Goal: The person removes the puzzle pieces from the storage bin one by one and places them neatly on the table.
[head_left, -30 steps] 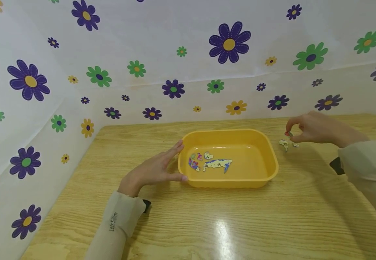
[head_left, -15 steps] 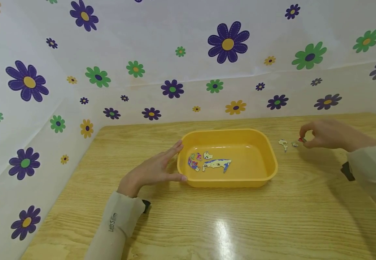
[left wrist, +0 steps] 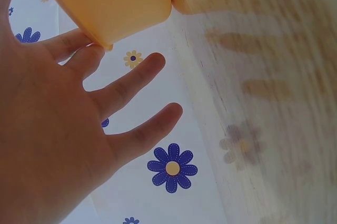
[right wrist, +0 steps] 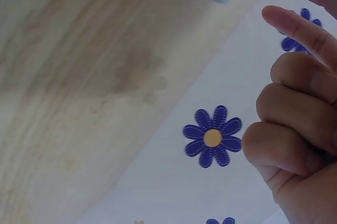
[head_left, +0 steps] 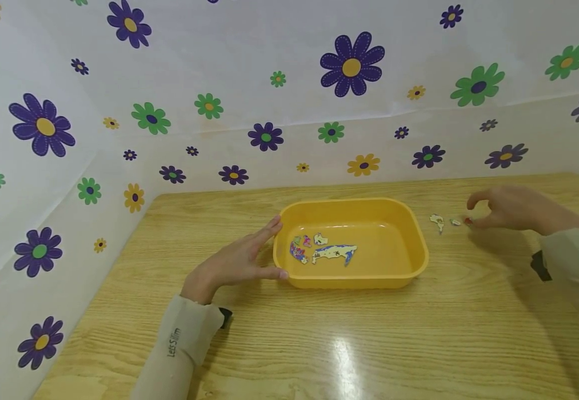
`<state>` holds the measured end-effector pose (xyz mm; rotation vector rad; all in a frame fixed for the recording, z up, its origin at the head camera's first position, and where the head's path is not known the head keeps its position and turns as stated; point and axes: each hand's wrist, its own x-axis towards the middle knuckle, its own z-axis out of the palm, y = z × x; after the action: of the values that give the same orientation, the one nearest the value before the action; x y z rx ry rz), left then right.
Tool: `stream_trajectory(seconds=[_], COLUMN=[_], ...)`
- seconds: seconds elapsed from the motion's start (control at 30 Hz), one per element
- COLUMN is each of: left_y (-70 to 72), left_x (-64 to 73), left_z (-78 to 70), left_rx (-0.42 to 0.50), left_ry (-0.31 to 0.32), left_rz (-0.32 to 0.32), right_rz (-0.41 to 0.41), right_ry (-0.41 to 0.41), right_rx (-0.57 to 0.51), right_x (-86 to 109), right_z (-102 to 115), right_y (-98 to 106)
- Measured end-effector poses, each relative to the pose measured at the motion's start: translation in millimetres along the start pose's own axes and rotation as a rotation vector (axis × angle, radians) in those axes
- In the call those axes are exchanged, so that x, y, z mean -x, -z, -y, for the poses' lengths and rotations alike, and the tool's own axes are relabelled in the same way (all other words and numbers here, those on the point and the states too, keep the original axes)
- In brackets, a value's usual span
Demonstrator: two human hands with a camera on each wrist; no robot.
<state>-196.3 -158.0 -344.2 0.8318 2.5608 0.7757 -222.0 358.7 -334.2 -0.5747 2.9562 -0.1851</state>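
Note:
My left hand (head_left: pixel 234 261) rests at the left end of a yellow plastic tub (head_left: pixel 352 282). Its thumb is at the front corner and its straight fingers touch the rim, as the left wrist view (left wrist: pixel 58 92) also has it. My right hand (head_left: pixel 517 208) hovers over the table at the right, thumb and index finger apart, other fingers curled, holding nothing. Just by its thumb lies a small red piece (head_left: pixel 468 221), blurred in the right wrist view. To its left lie a tiny pale piece (head_left: pixel 455 222) and a larger cream, irregular flat piece (head_left: pixel 437 222).
Inside the tub lie a long cream-and-blue piece (head_left: pixel 334 253), a curved pink-and-blue piece (head_left: pixel 298 251), a small cream piece (head_left: pixel 320 239) and other little coloured ones. A white sheet with printed flowers (head_left: pixel 289 105) stands behind the wooden table (head_left: pixel 269 339).
My right hand has moved right with the small red piece, set it down on the table and parted thumb and index finger from it. The left hand and tub have stayed put.

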Motion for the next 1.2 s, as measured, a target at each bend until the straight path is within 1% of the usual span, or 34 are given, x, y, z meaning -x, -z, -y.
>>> stream_trajectory(seconds=[0.13, 0.23, 0.37, 0.5, 0.6, 0.73, 0.9, 1.07, 1.2], left_y=[0.3, 0.5, 0.2, 0.0, 0.2, 0.3, 0.9, 0.9, 0.2], left_x=[0.0, 0.0, -0.1, -0.1, 0.2, 0.3, 0.4, 0.9, 0.7], left_z=[0.2, 0.6, 1.0, 0.3, -0.3, -0.7, -0.7, -0.4, -0.5], left_rx=[-0.008, -0.008, -0.008, -0.007, -0.007, -0.010, -0.009, -0.004, 0.005], left_ry=[-0.003, -0.004, 0.000, 0.003, 0.008, 0.011, 0.006, 0.000, 0.000], left_rz=[-0.001, 0.000, -0.001, 0.000, 0.001, 0.000, -0.004, -0.005, -0.001], right_rz=[-0.050, -0.081, -0.087, -0.095, -0.120, -0.147, -0.148, -0.123, -0.117], right_ry=[0.034, 0.066, 0.081, 0.109, 0.148, 0.197, 0.220, 0.271, 0.307], right_rx=[-0.065, -0.080, -0.115, -0.180, -0.197, -0.193, -0.203, -0.246, -0.255], right_x=[-3.1, -6.7, -12.3, -18.7, -24.4, -33.5, -46.9, -59.3, -66.9], right_z=[8.8, 21.0, 39.9, 58.5, 72.0, 88.0, 108.1, 128.5, 142.2], right_y=[10.8, 19.6, 27.7, 33.0, 36.5, 40.8, 43.8, 44.6, 43.7])
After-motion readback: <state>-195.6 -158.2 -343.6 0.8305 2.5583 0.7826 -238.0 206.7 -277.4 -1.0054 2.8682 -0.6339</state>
